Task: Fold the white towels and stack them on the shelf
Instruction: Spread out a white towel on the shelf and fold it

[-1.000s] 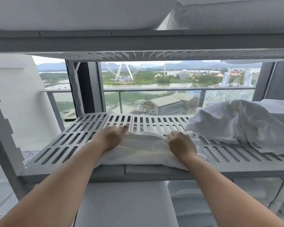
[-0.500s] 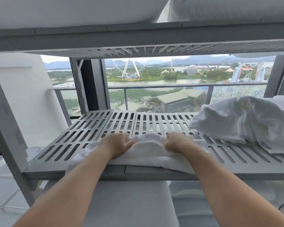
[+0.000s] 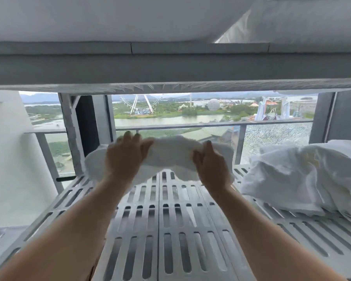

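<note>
A folded white towel (image 3: 171,154) is held up in the air above the back half of the grey slatted shelf (image 3: 176,224). My left hand (image 3: 126,157) grips its left part, with fingertips showing over the towel's far edge. My right hand (image 3: 212,163) grips its right part from the near side. The towel sags at both ends and does not touch the shelf. A crumpled heap of white towels (image 3: 296,177) lies on the right of the same shelf, apart from both hands.
An upper shelf (image 3: 170,65) runs close overhead with white bedding (image 3: 109,19) on it. A grey shelf post (image 3: 70,134) stands at the back left, beside a white wall (image 3: 10,159). Behind the shelf are a glass balcony railing (image 3: 211,126) and an outdoor view.
Both hands have lifted the folded towel off the shelf's front edge and carried it up and toward the back. The camera has moved in closer over the shelf.
</note>
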